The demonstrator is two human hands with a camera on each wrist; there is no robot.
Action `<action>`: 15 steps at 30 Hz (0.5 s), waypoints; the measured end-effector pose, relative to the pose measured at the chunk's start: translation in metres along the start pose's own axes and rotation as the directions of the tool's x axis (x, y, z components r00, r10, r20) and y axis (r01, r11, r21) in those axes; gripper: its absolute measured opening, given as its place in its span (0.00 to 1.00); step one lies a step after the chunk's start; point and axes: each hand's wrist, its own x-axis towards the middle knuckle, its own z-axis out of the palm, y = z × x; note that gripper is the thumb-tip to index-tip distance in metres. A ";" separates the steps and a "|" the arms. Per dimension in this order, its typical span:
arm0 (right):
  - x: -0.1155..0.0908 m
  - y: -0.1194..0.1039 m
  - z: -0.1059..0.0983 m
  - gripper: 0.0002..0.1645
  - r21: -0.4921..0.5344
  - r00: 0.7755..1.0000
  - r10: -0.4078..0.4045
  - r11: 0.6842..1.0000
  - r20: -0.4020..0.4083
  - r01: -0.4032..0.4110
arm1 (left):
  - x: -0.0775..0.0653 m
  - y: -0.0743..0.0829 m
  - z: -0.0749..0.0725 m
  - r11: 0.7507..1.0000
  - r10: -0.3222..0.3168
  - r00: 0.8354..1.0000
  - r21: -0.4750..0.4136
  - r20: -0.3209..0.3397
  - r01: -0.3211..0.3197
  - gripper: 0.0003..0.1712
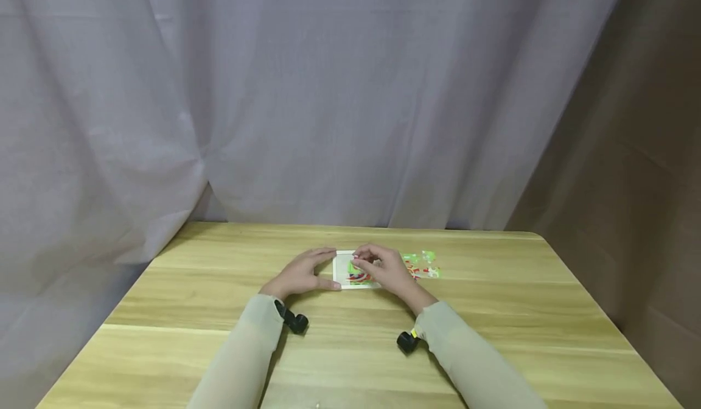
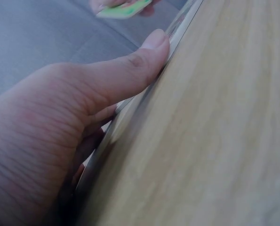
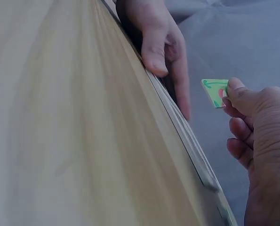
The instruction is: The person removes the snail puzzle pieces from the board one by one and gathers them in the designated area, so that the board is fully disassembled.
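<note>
A small jigsaw puzzle tray (image 1: pixel 342 269) with a white rim lies on the table, some coloured pieces (image 1: pixel 359 277) set in its near part. My left hand (image 1: pixel 303 273) rests at the tray's left side, fingers by the far corner and thumb by the near one. In the left wrist view the extended thumb (image 2: pixel 140 61) touches the rim. Above the tray my right hand (image 1: pixel 387 270) pinches a light green puzzle piece (image 3: pixel 214 92) with red marks between thumb and forefinger. The right hand hides the tray's right part in the head view.
Several more green, red and white puzzle pieces (image 1: pixel 427 264) lie just right of the tray. The wooden table (image 1: pixel 350 354) ends at a grey curtain (image 1: pixel 328 123) behind. A black camera (image 1: pixel 297 324) sits on the left wrist, another (image 1: pixel 408 342) on the right.
</note>
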 end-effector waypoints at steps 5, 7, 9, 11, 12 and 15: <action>-0.011 0.007 -0.021 0.08 -0.002 0.997 0.074 0.997 -0.016 -0.074 | -0.001 -0.004 -0.005 1.000 -0.010 1.000 0.003 0.009 0.010 0.56; -0.016 0.012 -0.031 0.08 -0.005 0.996 0.091 0.996 -0.006 -0.091 | -0.002 -0.005 -0.008 1.000 -0.016 1.000 -0.003 0.009 0.016 0.56; -0.023 0.017 -0.041 0.07 -0.010 0.995 0.103 0.995 0.013 -0.103 | -0.003 -0.006 -0.010 1.000 -0.022 1.000 -0.002 0.014 0.022 0.56; -0.030 0.022 -0.052 0.06 -0.023 0.994 0.106 0.994 0.032 -0.106 | -0.003 -0.006 -0.011 1.000 -0.020 1.000 0.003 0.016 0.020 0.56; -0.033 0.024 -0.058 0.05 -0.030 0.994 0.105 0.994 0.038 -0.104 | -0.003 -0.006 -0.011 1.000 -0.017 1.000 0.003 0.012 0.017 0.56; -0.041 0.028 -0.072 0.04 -0.066 0.994 0.098 0.993 0.050 -0.094 | 0.000 -0.006 -0.009 1.000 -0.012 1.000 0.004 0.004 0.012 0.56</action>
